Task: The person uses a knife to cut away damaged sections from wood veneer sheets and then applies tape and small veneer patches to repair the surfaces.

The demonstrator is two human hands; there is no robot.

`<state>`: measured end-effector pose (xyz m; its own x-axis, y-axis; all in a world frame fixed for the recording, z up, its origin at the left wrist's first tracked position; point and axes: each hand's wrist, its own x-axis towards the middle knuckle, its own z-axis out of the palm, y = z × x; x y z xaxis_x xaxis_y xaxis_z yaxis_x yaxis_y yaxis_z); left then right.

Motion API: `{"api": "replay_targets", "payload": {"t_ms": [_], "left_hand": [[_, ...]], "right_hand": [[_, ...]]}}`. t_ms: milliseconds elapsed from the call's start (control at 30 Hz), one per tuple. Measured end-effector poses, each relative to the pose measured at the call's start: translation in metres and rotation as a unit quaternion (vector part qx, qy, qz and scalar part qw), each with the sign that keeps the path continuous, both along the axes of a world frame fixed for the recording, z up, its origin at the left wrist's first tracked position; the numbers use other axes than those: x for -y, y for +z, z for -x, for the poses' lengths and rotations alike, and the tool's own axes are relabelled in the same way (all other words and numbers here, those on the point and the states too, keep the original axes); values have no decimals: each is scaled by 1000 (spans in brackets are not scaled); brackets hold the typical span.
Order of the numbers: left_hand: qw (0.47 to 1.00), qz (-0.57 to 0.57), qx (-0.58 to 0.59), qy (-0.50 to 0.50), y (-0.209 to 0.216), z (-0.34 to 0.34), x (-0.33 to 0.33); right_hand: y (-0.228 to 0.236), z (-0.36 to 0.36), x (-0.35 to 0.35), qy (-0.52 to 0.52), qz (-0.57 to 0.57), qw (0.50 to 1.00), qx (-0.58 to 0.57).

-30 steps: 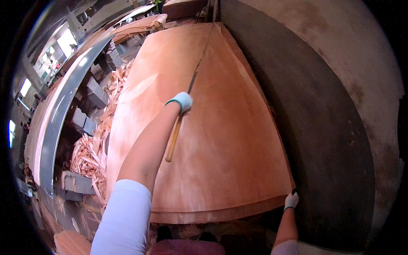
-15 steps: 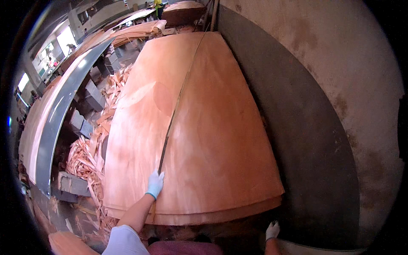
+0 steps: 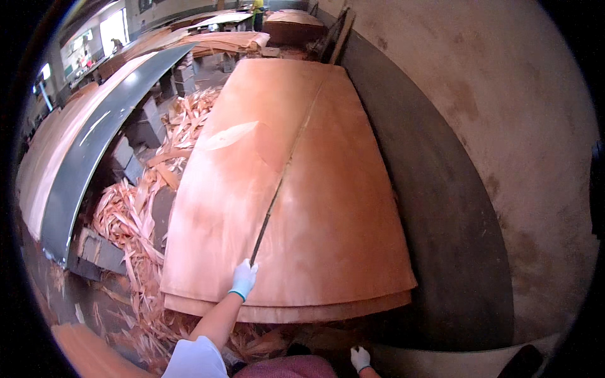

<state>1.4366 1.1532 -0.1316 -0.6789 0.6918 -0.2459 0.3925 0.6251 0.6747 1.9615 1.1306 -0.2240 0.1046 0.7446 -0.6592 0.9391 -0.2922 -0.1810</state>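
Observation:
My left hand (image 3: 244, 278), in a white glove with a teal cuff, is closed round the near end of a long, thin dark stick (image 3: 270, 213). The stick slants away over a large stack of thin reddish-brown wood veneer sheets (image 3: 340, 208), its far part fading against the wood near the back edge. A pale, leaf-shaped patch (image 3: 228, 136) shows on the top sheet. Below the stack's near right corner, my right hand (image 3: 360, 358), also white-gloved, hangs low with its fingers loosely apart and nothing visible in them.
A dark wall panel (image 3: 435, 208) runs close along the stack's right side. Veneer scraps (image 3: 129, 211) and grey blocks (image 3: 101, 251) lie on the floor to the left. Beyond them stands a long grey-topped board (image 3: 94, 142). More veneer stacks (image 3: 293, 28) and a person in yellow (image 3: 258, 16) are at the back.
My view has shifted, so the stack sits differently in it. My left hand, still round the stick, appears farther right and lower; the stick's far end is lower. My right hand has come inward.

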Motion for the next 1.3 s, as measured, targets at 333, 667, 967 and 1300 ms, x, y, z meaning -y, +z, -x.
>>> {"api": "replay_targets", "payload": {"t_ms": [333,667,967,1300], "left_hand": [[997,-5,45,63,29,52,280],[983,135,48,118,17,78,532],[997,17,-37,-62,114,95,586],[998,1,32,55,114,192,605]], "right_hand": [[22,154,34,193,-77,976,-70],[30,310,136,459,-111,878,-77],[146,591,219,37,121,851,-510],[114,773,236,39,93,851,-516]]}}
